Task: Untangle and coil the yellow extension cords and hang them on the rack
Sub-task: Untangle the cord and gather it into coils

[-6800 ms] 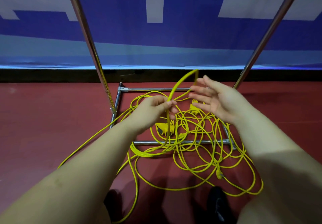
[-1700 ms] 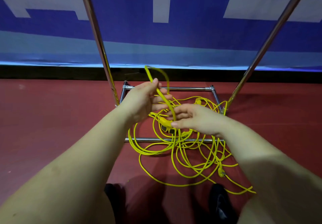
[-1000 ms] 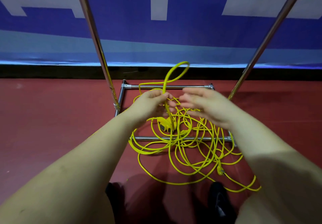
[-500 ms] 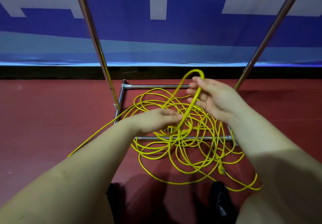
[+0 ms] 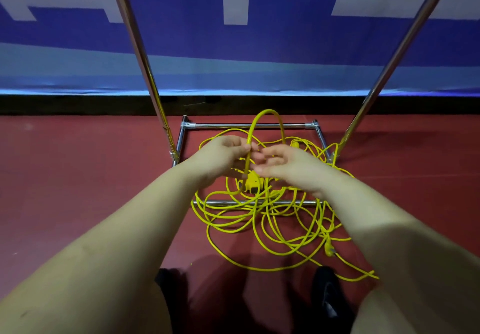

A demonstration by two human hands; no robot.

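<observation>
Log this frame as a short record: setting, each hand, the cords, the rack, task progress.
setting: red floor, blue and white banner behind
left hand: pinches one leg of a raised cord loop
right hand: fingers loosely spread beside the loop; grip on the cord not clear
cords: yellow, tangled on the floor over the rack's base
socket block: yellow, hangs below the hands
rack: metal frame, two slanted poles; top out of view
progress: no finished coil visible, nothing seen hung

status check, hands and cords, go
Left hand pinches cord loop. Right hand open beside it. Yellow cords tangled on floor across rack base; none hung.
</observation>
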